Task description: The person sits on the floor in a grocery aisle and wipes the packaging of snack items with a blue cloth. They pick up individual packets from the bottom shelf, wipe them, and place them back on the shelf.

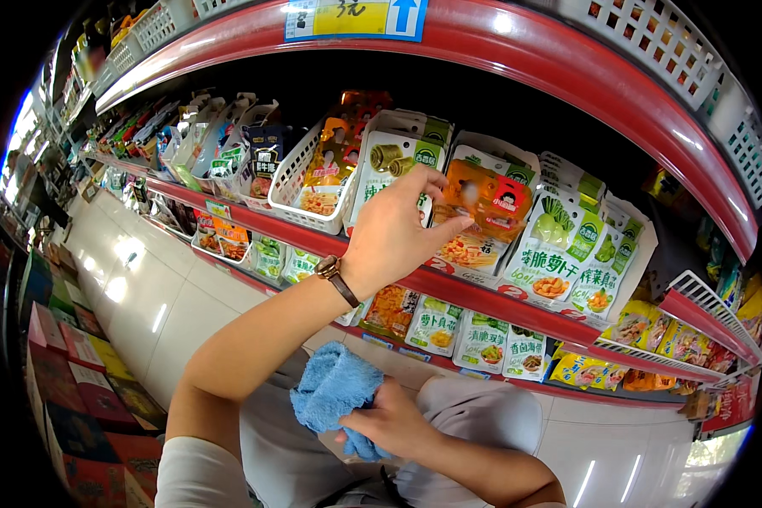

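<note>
My left hand [401,219], with a brown-strapped wristwatch [334,274] on its wrist, reaches to the middle shelf. Its thumb and fingers are apart in front of an orange snack packet [492,197]; whether they touch it is unclear. That packet leans on white pouches in a cardboard display box [530,162]. Behind the hand stands a green-and-white pickle pouch [390,155], partly covered by the fingers. Low over my lap, my right hand [387,419] grips a crumpled blue terry cloth [336,387].
Left of the hand sits a white plastic basket [317,219] of packets. White radish pouches [555,244] stand to the right. A red shelf edge [463,28] arches overhead; more pouches [435,324] line the lower shelf. Stacked boxes [89,381] stand on the floor at left.
</note>
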A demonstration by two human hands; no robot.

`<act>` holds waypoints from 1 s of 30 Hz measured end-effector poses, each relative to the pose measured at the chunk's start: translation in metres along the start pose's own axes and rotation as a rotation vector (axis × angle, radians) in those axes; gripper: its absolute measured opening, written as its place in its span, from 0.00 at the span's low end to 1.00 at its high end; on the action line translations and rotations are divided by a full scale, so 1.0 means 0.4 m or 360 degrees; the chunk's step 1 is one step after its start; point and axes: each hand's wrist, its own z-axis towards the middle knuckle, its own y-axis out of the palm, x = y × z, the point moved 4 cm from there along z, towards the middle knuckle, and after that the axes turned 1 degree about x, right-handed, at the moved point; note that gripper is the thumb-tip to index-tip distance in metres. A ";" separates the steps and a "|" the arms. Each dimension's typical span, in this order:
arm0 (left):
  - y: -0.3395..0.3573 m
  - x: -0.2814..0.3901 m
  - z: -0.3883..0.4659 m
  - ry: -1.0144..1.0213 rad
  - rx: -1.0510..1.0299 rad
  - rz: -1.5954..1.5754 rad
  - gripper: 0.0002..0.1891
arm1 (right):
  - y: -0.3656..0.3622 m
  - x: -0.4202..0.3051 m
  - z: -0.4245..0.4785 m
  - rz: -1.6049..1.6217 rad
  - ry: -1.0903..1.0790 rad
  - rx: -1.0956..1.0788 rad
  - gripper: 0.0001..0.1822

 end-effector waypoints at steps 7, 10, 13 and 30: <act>-0.030 0.036 0.019 0.0758 0.0184 0.0354 0.44 | 0.011 0.014 -0.007 -0.0082 -0.0052 -0.0148 0.11; -0.017 0.043 0.029 0.0765 0.0071 0.0323 0.45 | 0.011 0.005 -0.013 -0.0130 0.0022 -0.0204 0.14; -0.011 0.043 0.035 0.0715 -0.0008 0.0339 0.44 | 0.003 0.011 -0.009 -0.0117 0.0059 -0.0181 0.14; -0.002 -0.040 0.020 0.0367 -0.0311 -0.0556 0.15 | -0.001 -0.013 -0.051 0.0045 -0.0080 0.0035 0.20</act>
